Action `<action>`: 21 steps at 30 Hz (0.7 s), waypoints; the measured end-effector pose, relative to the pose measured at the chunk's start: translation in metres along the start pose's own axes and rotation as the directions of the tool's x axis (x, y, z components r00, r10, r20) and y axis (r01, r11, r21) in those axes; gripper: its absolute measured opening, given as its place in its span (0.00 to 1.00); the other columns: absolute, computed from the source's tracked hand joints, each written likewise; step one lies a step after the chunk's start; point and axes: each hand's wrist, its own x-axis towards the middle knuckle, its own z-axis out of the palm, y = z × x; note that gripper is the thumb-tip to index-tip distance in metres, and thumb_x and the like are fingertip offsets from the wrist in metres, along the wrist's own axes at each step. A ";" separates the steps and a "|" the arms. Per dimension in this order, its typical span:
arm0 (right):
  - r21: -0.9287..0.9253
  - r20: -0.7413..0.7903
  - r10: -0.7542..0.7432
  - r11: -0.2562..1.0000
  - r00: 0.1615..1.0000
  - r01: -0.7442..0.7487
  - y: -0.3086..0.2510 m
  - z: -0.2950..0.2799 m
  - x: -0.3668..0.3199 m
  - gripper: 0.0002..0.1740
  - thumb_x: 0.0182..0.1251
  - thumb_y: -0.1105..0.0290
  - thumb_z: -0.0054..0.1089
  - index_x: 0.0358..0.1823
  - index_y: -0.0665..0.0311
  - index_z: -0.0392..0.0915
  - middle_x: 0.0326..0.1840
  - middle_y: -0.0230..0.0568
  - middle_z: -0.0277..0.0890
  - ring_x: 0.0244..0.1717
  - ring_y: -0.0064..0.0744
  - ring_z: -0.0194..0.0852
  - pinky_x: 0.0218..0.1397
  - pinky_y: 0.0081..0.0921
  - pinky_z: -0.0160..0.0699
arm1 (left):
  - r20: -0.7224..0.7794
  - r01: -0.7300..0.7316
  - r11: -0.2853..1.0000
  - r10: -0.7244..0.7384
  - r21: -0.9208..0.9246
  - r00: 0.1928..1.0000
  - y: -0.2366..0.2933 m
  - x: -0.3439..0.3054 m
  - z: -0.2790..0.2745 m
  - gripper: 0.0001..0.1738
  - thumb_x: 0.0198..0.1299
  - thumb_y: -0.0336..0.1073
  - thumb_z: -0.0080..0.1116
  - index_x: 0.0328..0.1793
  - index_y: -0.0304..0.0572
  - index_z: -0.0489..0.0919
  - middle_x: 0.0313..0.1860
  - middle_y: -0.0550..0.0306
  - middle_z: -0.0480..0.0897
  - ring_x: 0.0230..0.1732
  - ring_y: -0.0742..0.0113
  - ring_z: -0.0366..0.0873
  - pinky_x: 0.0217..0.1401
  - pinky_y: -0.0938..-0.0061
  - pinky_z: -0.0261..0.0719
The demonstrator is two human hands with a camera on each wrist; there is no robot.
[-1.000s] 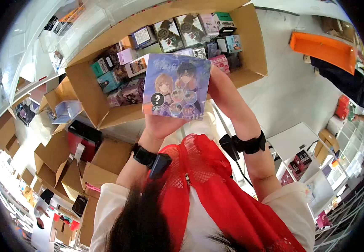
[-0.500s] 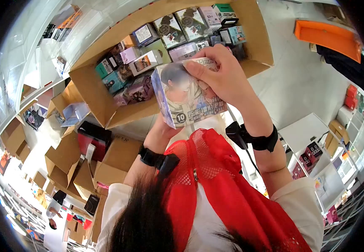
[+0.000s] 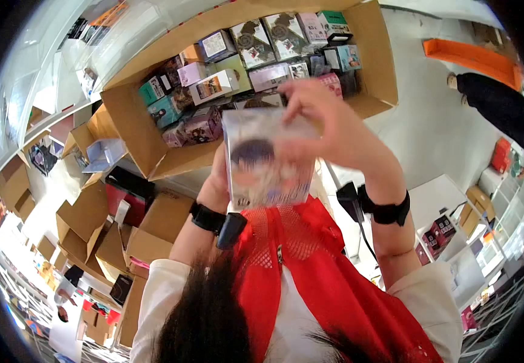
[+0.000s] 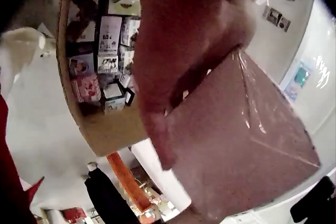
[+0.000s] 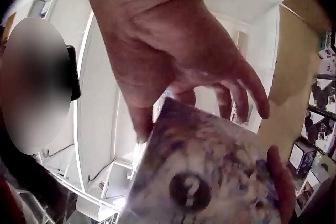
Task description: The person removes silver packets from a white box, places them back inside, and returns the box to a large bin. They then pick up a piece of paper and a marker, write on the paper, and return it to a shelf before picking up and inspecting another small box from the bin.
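Note:
A square printed box point(image 3: 268, 163) in clear shiny wrap is held above the floor in front of the chest, its print blurred in the head view. My left hand point(image 3: 218, 178) grips it from the left edge and behind; most of those fingers are hidden. In the left wrist view that hand point(image 4: 194, 40) lies along the box point(image 4: 241, 140). Over the box's upper right, my right hand point(image 3: 334, 124) has its fingers spread and bent. The right wrist view shows this hand point(image 5: 168, 50) above the box point(image 5: 205, 166), which bears a question mark; whether the thumb touches is unclear.
Beyond the hands stands a large open cardboard carton point(image 3: 138, 136) with many small boxes in it. Opened cartons point(image 3: 162, 218) lie at left, below clear-fronted shelving. An orange tray point(image 3: 471, 59), a person's dark-clothed legs point(image 3: 495, 106) and a white table point(image 3: 434, 196) are at right.
The box has straightened and moved lower, towards the body. My right hand has loosened from its top edge, fingers now spread. My left hand still holds the box.

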 end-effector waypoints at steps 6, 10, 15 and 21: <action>0.096 0.362 0.099 0.985 0.927 -0.143 0.003 0.047 -0.029 0.56 0.36 0.49 0.71 0.63 0.69 0.50 0.54 0.60 0.60 0.56 0.54 0.62 0.62 0.37 0.60 | -0.348 0.238 0.968 -0.195 0.084 0.917 0.011 -0.020 0.008 0.22 0.65 0.43 0.38 0.56 0.34 0.69 0.50 0.48 0.76 0.47 0.61 0.76 0.47 0.68 0.79; -0.276 0.263 0.504 0.856 0.823 -0.436 0.012 0.067 -0.012 0.54 0.35 0.61 0.73 0.64 0.69 0.50 0.57 0.59 0.56 0.60 0.54 0.56 0.60 0.37 0.62 | -0.380 -0.083 0.994 0.102 0.066 0.919 0.013 -0.025 -0.079 0.21 0.67 0.41 0.33 0.59 0.34 0.65 0.57 0.49 0.71 0.58 0.58 0.68 0.61 0.61 0.66; -0.702 0.068 0.186 0.707 0.980 -0.085 0.114 0.135 0.020 0.48 0.34 0.69 0.68 0.62 0.66 0.54 0.51 0.54 0.59 0.53 0.52 0.58 0.50 0.40 0.69 | -0.632 -0.514 0.855 0.364 -0.065 0.684 0.045 -0.061 -0.114 0.22 0.67 0.40 0.33 0.60 0.33 0.63 0.59 0.50 0.69 0.61 0.57 0.65 0.62 0.62 0.64; -0.799 0.365 0.022 0.521 0.931 0.301 0.197 0.223 0.089 0.38 0.44 0.74 0.60 0.62 0.63 0.57 0.54 0.52 0.59 0.57 0.51 0.58 0.48 0.34 0.73 | -0.610 -0.485 0.875 0.380 -0.009 0.696 0.040 -0.088 -0.143 0.21 0.66 0.40 0.34 0.61 0.37 0.63 0.62 0.53 0.66 0.61 0.59 0.64 0.62 0.64 0.63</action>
